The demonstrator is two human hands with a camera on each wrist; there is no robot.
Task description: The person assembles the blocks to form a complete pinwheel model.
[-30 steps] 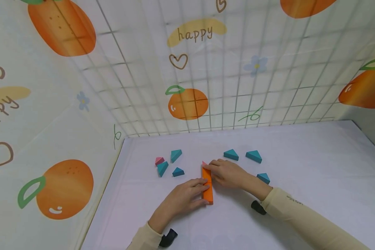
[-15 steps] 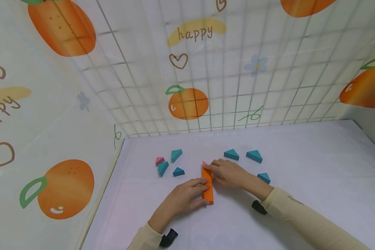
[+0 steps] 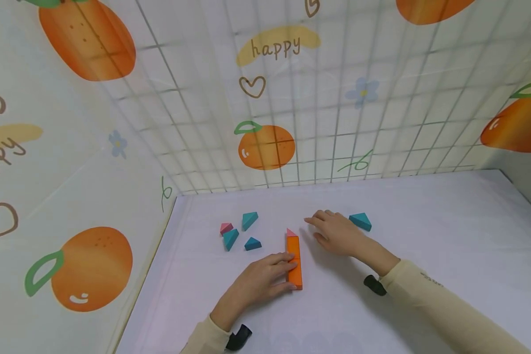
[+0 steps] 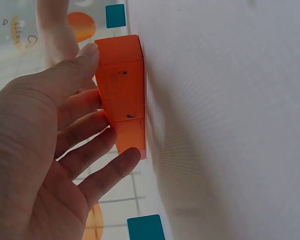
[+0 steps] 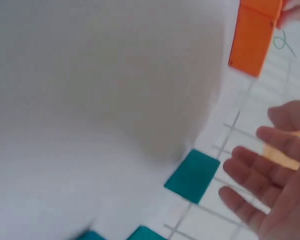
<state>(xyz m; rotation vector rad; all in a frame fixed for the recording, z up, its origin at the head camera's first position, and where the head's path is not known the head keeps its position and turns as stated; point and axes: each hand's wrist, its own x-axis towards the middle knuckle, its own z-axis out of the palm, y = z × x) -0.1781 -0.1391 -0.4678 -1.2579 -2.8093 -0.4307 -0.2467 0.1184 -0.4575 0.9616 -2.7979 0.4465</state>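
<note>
My left hand [image 3: 265, 278] rests against the left side of two orange blocks [image 3: 294, 275] standing end to end; its fingertips touch their upper edge and its thumb lies at the near end. A pink triangular block [image 3: 291, 232] meets their far end. In the left wrist view the fingers are spread along the orange side [image 4: 122, 90]. My right hand [image 3: 334, 233] is held over the table, right of the row, fingers extended and holding nothing. One teal block [image 5: 192, 175] lies close by its fingers in the right wrist view; in the head view the hand covers that spot.
A teal triangular block [image 3: 360, 221] lies just beyond the right hand. To the left lie a small pink block [image 3: 226, 228] and several teal triangular blocks [image 3: 250, 221]. A patterned curtain over a wire grid [image 3: 318, 147] backs the white table [image 3: 447, 221].
My right hand has let go of the far end of the row and moved up and right, now covering two teal blocks that showed earlier. My left hand has stayed in place.
</note>
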